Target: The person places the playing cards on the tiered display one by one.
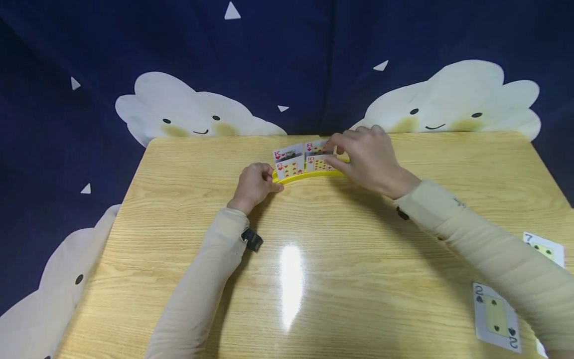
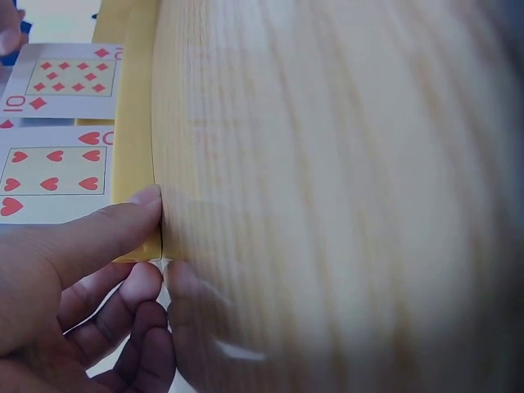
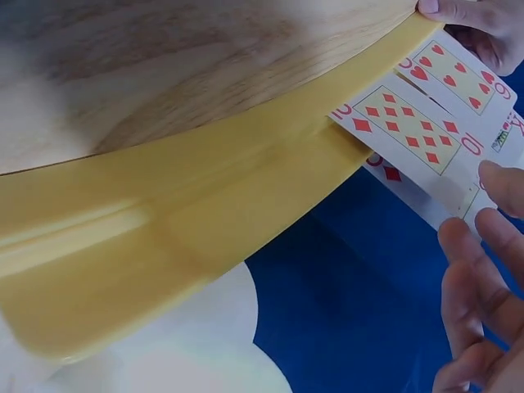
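A curved yellow card holder [image 1: 314, 174] stands near the table's back edge. On its left part are the king of hearts [image 1: 287, 150] behind the six of hearts [image 1: 290, 168], and beside them the eight of diamonds [image 1: 315, 146] behind the ten of diamonds [image 1: 319, 163]. My left hand [image 1: 254, 184] grips the holder's left end, thumb along its front in the left wrist view. At the cards' right edge is my right hand [image 1: 369, 162]; in the right wrist view its thumb and fingertips pinch the upper edge of a card by the ten of diamonds [image 3: 409, 131].
On the table [image 1: 202, 299] at the right lie a two of spades [image 1: 497, 316] and a seven [image 1: 544, 249], partly under my right sleeve. A dark blue curtain [image 1: 314, 60] with white clouds hangs behind the back edge.
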`<state>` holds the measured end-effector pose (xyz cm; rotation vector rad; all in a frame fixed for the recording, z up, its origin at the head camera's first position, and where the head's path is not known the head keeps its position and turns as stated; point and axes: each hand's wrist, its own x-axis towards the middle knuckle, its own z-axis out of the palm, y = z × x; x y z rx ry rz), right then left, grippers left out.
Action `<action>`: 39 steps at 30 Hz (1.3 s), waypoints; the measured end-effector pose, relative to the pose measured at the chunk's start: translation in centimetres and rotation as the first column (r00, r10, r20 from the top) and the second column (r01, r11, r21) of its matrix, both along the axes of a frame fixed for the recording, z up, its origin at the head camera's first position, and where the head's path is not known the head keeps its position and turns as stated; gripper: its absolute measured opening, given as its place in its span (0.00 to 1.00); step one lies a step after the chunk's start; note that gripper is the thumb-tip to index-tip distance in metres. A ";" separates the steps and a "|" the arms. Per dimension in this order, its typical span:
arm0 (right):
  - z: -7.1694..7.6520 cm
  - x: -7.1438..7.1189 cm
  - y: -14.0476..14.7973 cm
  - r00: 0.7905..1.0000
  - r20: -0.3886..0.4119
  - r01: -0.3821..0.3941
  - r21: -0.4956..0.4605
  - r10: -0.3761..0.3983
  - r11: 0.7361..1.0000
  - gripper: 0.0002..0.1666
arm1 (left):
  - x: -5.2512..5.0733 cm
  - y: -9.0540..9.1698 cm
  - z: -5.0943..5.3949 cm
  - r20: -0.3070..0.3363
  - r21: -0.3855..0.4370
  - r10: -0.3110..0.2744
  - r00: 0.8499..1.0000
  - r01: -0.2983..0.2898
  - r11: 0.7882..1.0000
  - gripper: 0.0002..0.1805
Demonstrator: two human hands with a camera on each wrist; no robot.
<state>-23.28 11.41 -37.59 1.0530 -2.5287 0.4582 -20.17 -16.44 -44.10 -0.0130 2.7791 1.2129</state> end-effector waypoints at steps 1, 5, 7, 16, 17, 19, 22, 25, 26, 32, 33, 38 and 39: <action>0.0 0.1 0.2 1.000 -0.002 -0.003 -0.010 0.003 1.000 0.14 | 0.0 0.0 0.0 -0.001 0.001 0.001 1.000 -0.001 1.000 0.16; -0.2 0.6 1.1 0.999 -0.004 -0.033 -0.046 0.033 0.998 0.12 | 0.0 0.0 0.1 0.006 0.003 0.006 1.000 -0.006 1.000 0.15; -0.3 1.1 1.5 0.999 -0.006 -0.049 -0.053 0.049 0.997 0.11 | 0.0 0.0 0.1 0.010 0.007 0.007 1.000 -0.007 1.000 0.15; -0.4 3.3 3.1 0.998 0.033 -0.050 0.005 0.050 0.999 0.10 | 0.0 0.0 0.2 0.013 0.013 0.004 1.000 -0.004 1.000 0.15; -0.5 3.5 3.3 0.998 0.036 -0.045 0.008 0.044 0.999 0.10 | -0.1 -0.1 0.2 0.011 0.015 0.003 1.000 -0.003 1.000 0.15; -0.5 3.9 3.7 0.999 0.040 -0.038 0.009 0.037 0.999 0.10 | -0.1 -0.1 0.2 0.007 0.022 0.000 1.000 0.000 1.000 0.15; -0.8 4.4 4.3 0.998 0.042 -0.041 0.000 0.041 0.999 0.09 | 0.0 -0.2 0.2 -0.004 0.026 -0.005 1.000 0.005 1.000 0.15; -1.1 4.9 5.1 0.998 0.047 -0.046 -0.004 0.046 0.999 0.08 | 0.1 -0.2 0.1 -0.007 0.029 -0.012 1.000 0.012 1.000 0.16; -1.2 5.1 5.3 0.998 0.050 -0.046 -0.004 0.046 0.999 0.08 | 0.1 -0.2 0.1 -0.009 0.031 -0.013 1.000 0.013 0.999 0.16; -1.5 6.1 7.1 0.996 0.089 -0.007 0.009 0.006 1.000 0.07 | -0.1 -0.2 0.1 0.000 0.050 -0.008 1.000 0.008 0.999 0.16; -1.5 6.3 7.4 0.996 0.094 0.000 0.013 -0.002 1.000 0.08 | -0.1 -0.1 0.1 0.003 0.052 -0.008 1.000 0.007 0.999 0.16; -1.8 7.4 9.7 0.992 0.113 0.049 0.044 -0.054 0.998 0.09 | 0.0 0.0 0.0 0.009 0.049 0.001 1.000 -0.002 0.999 0.16; -1.9 7.6 10.2 0.990 0.124 0.067 0.055 -0.073 0.996 0.09 | 0.0 0.0 0.0 0.009 0.048 0.004 1.000 -0.004 0.999 0.16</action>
